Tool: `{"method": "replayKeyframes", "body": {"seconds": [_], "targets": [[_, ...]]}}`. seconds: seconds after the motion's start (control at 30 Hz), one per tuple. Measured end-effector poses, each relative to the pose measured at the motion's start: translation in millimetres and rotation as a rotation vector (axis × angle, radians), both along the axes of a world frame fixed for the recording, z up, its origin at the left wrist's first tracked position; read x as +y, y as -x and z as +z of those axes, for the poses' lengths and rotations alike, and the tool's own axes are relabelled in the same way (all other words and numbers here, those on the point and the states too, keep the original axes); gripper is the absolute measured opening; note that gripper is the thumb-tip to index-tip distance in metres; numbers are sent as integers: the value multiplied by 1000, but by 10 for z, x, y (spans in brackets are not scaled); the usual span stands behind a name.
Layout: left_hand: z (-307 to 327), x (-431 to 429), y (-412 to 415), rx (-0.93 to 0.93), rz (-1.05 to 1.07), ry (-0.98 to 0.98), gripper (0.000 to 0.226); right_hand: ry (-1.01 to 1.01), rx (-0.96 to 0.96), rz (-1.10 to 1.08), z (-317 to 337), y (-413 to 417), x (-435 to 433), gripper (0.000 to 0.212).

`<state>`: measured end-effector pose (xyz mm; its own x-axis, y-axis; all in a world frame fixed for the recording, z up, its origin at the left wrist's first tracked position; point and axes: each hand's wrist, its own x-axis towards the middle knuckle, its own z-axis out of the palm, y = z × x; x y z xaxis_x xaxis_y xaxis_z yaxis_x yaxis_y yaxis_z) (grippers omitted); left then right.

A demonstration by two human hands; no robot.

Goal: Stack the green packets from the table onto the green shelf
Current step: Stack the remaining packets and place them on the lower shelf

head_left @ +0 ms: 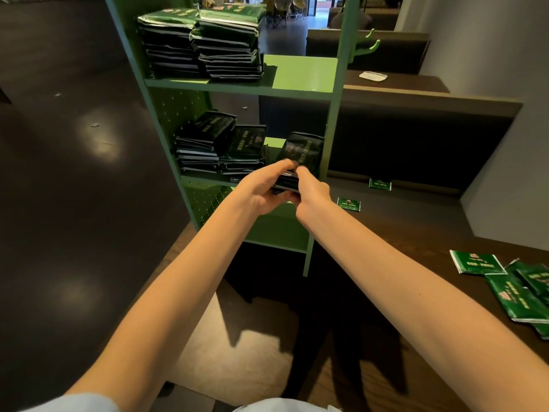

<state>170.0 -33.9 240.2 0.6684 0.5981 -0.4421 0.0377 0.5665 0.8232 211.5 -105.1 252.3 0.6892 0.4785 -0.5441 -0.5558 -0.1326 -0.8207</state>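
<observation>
Dark wooden tabletop [401, 233] carries loose glossy green foil packets [517, 292] at four o'clock, while left hand [258, 193] and right hand [312, 194], equally near, clamp fingers round a flat packet bundle [285, 182] at twelve o'clock, at the lip of the green metal shelf [297, 91], middle tier.

One head-worn wide-angle camera, looking forward and down.
It sits close above the forearms; the left hand [258, 191] and right hand [312, 194] hold the packet stack [286, 181] at centre, the green shelf [237, 88] stands near at 12 o'clock, the table [416, 233] spreads toward 4 o'clock.
</observation>
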Motion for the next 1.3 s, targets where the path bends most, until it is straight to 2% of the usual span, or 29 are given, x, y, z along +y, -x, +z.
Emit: {"method": "replayKeyframes", "body": {"seconds": [0.07,0.17,0.37,0.5,0.57,0.7,0.8,0.97,1.07,1.17,1.23,1.3], "targets": [[15,-24,2,5,9,-12,8,4,-1,2,9,14,-1,53],[36,-70,-23,12,30,11,9,22,1,-8,4,6,-8,57],[-58,-22,-74,72,138,69,47,-7,48,-61,16,24,-24,57],[-100,-5,-80,127,185,115,59,-21,81,-91,0,-8,-27,57],[-114,-16,-96,85,220,138,49,-29,98,-92,-8,-26,-38,57],[-128,-107,-106,-42,305,164,6,-50,115,-88,-31,-53,-81,55],[-198,-178,-119,-38,344,168,4,-65,116,-72,-68,-68,-170,54],[-453,-493,-191,203,431,78,14,-31,112,-106,-324,-155,-368,46],[-627,-851,-350,234,357,17,14,-29,118,-178,-483,-345,-570,36],[-790,-1046,-576,247,279,1,27,-54,99,-287,-688,-627,-820,31],[-899,-1157,-776,283,227,4,27,-36,17,-354,-872,-866,-991,14],[-974,-1315,-961,312,161,19,26,105,-136,-334,-1023,-1087,-1212,9]]}}
